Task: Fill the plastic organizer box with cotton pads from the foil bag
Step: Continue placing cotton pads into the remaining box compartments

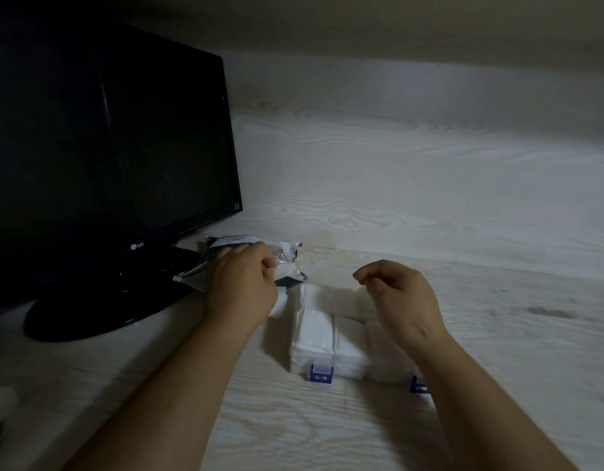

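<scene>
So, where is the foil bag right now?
The foil bag sits left of centre in the head view, between monitor base and organizer box, gripped by the left hand.

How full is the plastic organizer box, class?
Largely full: white cotton pads fill the visible compartments of the organizer box; the right hand hides part.

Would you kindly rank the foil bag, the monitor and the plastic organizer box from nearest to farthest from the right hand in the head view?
From the right hand:
1. plastic organizer box, right under it on the desk.
2. foil bag, to the left, held by the left hand.
3. monitor, far left, at the back.
</scene>
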`<action>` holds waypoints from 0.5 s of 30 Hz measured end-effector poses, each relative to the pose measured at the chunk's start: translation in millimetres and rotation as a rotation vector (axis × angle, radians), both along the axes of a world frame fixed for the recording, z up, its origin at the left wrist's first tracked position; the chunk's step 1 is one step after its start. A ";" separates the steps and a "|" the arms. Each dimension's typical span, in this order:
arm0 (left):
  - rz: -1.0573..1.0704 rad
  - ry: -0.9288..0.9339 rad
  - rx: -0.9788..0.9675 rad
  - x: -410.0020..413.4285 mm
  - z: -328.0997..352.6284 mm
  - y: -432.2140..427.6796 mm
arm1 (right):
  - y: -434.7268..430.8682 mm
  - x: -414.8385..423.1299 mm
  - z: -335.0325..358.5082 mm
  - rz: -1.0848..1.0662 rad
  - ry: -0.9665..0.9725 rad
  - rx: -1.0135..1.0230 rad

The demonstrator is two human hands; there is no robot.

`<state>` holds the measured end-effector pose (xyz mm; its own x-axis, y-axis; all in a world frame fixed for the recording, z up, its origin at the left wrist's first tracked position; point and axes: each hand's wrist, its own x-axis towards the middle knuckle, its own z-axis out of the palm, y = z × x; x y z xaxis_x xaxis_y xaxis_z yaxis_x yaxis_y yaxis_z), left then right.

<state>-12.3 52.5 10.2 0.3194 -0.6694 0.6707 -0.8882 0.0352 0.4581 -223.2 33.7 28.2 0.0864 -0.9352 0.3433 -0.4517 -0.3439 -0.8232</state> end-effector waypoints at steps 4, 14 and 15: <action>-0.114 0.214 -0.030 -3.0 -0.6 -4.7 | 0.8 -0.3 1.2 -0.003 -0.026 0.018; -0.458 0.993 0.029 -12.0 8.2 -5.5 | -0.9 0.5 0.0 0.080 -0.036 0.027; -0.485 1.015 0.043 -16.0 8.5 -5.1 | -0.9 1.0 -0.5 0.104 -0.040 0.024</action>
